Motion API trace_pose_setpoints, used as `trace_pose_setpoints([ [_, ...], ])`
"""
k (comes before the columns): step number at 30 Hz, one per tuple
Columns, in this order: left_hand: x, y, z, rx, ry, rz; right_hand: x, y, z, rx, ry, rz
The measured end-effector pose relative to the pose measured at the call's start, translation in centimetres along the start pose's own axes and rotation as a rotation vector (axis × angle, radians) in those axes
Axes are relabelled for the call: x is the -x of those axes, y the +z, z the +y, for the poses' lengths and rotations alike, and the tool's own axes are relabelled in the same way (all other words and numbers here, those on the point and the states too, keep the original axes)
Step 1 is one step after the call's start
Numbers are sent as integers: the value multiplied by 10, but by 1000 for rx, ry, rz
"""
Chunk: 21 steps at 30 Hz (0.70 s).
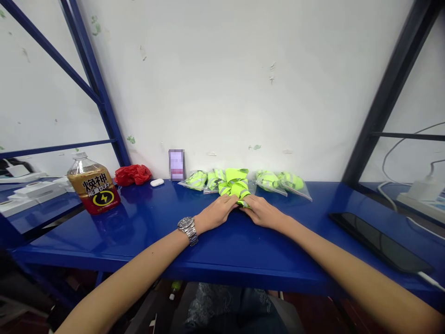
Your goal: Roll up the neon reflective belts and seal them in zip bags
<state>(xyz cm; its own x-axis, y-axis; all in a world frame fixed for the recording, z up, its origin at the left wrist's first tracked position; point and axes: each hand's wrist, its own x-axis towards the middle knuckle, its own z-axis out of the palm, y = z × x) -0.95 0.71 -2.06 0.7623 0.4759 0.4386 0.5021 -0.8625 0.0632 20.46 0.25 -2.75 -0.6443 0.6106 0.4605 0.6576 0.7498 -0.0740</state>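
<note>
Neon-yellow fabric with grey reflective bands [238,184] lies bunched on the blue table, its far end in loose folds. At its near end, my left hand [218,211] pinches the fabric from the left. From the right, my right hand [263,212] grips the same end, its fingers close to those of my left hand. Behind my hands are clear bags with similar yellow bundles, two at the left [196,180] and two at the right [293,182]. A metal watch [188,229] is on my left wrist.
On the blue table [222,260], a large drink bottle [93,183], a red plastic bag [133,175], a white case [157,183] and an upright phone [176,164] stand or lie left. A dark tablet-like device [380,241] with a white cable lies right. Blue frame posts flank the table.
</note>
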Motion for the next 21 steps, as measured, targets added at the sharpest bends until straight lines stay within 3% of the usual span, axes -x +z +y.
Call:
trace_pose_setpoints([
  [4,1,-3,5,-56,15,63,4,-1,-4,-37,6,29],
  [13,-1,2,1,-53,-79,15,4,-4,-16,-156,176,30],
  [17,-5,3,2,-14,-120,9,0,-7,-16,-198,245,-8],
  [21,-10,3,2,-6,-200,30,-12,-9,-16,-98,409,-91],
])
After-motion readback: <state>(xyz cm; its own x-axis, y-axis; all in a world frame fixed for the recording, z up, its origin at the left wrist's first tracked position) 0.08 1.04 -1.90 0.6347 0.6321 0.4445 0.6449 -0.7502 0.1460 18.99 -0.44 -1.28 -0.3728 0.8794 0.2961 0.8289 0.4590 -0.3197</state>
